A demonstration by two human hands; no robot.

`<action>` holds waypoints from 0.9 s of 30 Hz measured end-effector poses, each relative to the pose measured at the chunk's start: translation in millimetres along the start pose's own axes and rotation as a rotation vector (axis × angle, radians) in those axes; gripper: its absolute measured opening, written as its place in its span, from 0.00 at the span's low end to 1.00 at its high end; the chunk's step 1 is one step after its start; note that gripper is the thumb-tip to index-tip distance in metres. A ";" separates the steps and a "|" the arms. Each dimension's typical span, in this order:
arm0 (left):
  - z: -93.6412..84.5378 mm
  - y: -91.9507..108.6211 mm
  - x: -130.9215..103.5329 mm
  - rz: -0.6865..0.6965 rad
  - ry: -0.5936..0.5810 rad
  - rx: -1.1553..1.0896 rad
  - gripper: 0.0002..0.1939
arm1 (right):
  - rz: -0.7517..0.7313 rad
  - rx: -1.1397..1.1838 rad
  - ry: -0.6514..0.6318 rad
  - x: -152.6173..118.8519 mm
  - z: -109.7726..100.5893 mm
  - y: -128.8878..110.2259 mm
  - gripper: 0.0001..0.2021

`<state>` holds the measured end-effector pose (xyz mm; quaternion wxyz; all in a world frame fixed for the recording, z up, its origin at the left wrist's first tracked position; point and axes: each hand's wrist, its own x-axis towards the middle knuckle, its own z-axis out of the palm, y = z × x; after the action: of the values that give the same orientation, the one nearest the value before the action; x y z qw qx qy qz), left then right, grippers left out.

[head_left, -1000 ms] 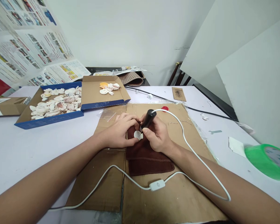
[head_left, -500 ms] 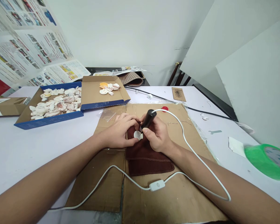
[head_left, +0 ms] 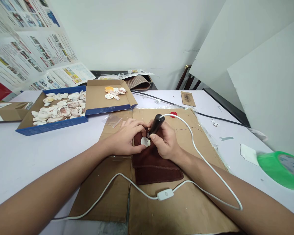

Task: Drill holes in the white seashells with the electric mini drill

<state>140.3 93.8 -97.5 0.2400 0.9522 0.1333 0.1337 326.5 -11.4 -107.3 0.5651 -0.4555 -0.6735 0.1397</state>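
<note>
A small white seashell (head_left: 144, 141) lies on a folded dark-red cloth (head_left: 159, 174). My left hand (head_left: 127, 137) pinches the shell at its edges, thumb at the near side and fingers at the far side. In my right hand (head_left: 167, 140) is a black corded mini drill (head_left: 157, 124), gripped like a pen and tilted, its lower end at the shell's right part. The fine tip and its exact contact are too small to tell. From the drill's top a white cord (head_left: 192, 137) loops over my right forearm to an inline switch (head_left: 165, 194).
Brown cardboard (head_left: 161, 212) lies under the cloth. At the left stands a blue box (head_left: 51, 125) of seashells, several more on its open lid (head_left: 95, 98). Around the right are a red cap (head_left: 173, 114), a small wrench (head_left: 226, 138) and green tape (head_left: 271, 168).
Almost nothing differs. Both hands, the shell and the drill hold their places; the whole view has shifted very slightly.
</note>
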 end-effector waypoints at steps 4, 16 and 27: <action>0.4 -0.1 0.0 -0.001 0.006 -0.011 0.14 | 0.011 -0.012 0.012 -1.4 0.5 0.4 0.14; -1.0 1.4 0.3 -0.019 -0.003 0.005 0.14 | -0.005 -0.025 0.007 -1.6 0.4 1.3 0.12; -0.3 0.8 0.3 -0.011 0.001 0.001 0.14 | -0.019 -0.047 0.006 -0.9 0.2 1.3 0.11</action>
<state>140.6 93.3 -96.8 0.2399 0.9516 0.1386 0.1329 326.8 -11.4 -108.8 0.5576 -0.4626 -0.6792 0.1171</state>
